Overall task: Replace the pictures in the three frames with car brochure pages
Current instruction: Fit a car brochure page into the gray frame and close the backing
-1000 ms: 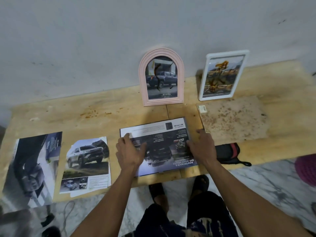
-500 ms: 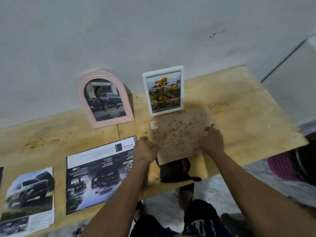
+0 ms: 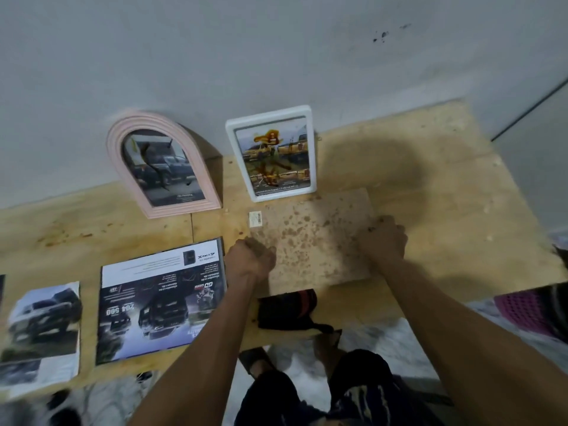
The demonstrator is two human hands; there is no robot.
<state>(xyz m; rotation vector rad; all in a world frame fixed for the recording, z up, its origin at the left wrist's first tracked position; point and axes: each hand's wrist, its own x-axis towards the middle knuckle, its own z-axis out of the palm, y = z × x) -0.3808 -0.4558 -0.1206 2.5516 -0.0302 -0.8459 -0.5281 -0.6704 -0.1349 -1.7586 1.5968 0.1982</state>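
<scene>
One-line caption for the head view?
Both hands, left hand and right hand, grip the brown board before two standing frames.

Left hand (image 3: 249,260): knuckles up, fingers curled under, gripping the left edge of the speckled board (image 3: 310,241); wrist straight, bare forearm running from lower centre up toward the hand. Right hand (image 3: 382,238): back of hand toward the camera, fingers curled over the board's right edge, thumb side not clearly seen; bare forearm entering from the lower right corner and angling up and left. Both arms extended forward, roughly symmetrical, hands well apart at opposite edges of the same board. Fingertips of both hands hidden beneath or behind the knuckles. Knees and dark patterned shorts visible between the forearms, below.
</scene>
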